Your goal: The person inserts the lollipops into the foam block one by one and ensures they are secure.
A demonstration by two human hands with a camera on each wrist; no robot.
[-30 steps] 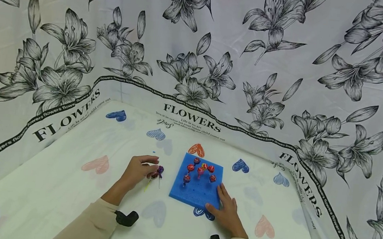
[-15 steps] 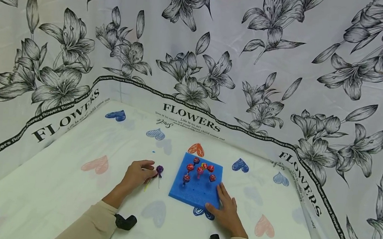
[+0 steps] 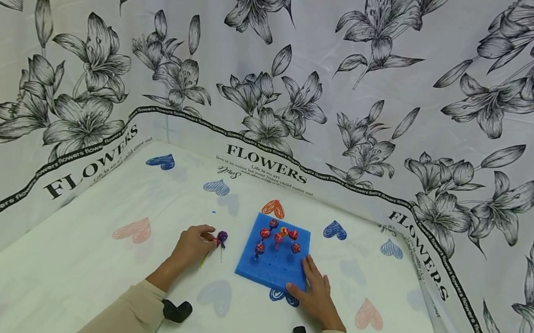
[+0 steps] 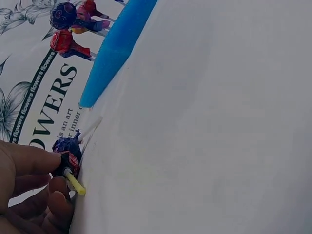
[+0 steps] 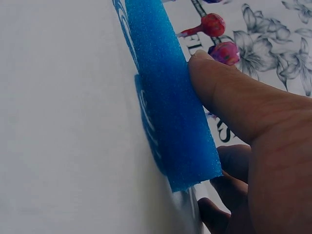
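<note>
My left hand (image 3: 190, 248) is low over the cloth, left of the blue foam block (image 3: 265, 275). Between thumb and fingers it pinches a lollipop (image 4: 75, 183) with a dark red wrapper and a yellow stick. Right beside that one is a purple-wrapped lollipop (image 3: 222, 235) with a white stick. My right hand (image 3: 320, 299) rests on the block's near right corner. Its thumb lies on the top and the other fingers run along the right side. Several wrapped lollipops, among them a red one (image 3: 295, 248), stand upright in the block, mostly toward its far half.
The white cloth (image 3: 99, 258) under everything is printed with hearts. Behind it rises a flower-patterned curtain (image 3: 324, 40). A tiny blue speck (image 3: 213, 212) lies beyond my left hand. Black wrist devices (image 3: 176, 311) sit at both cuffs.
My left hand has shifted slightly nearer and its fingers have closed on the red lollipop beside the purple one. My right hand and the foam block have stayed put.
</note>
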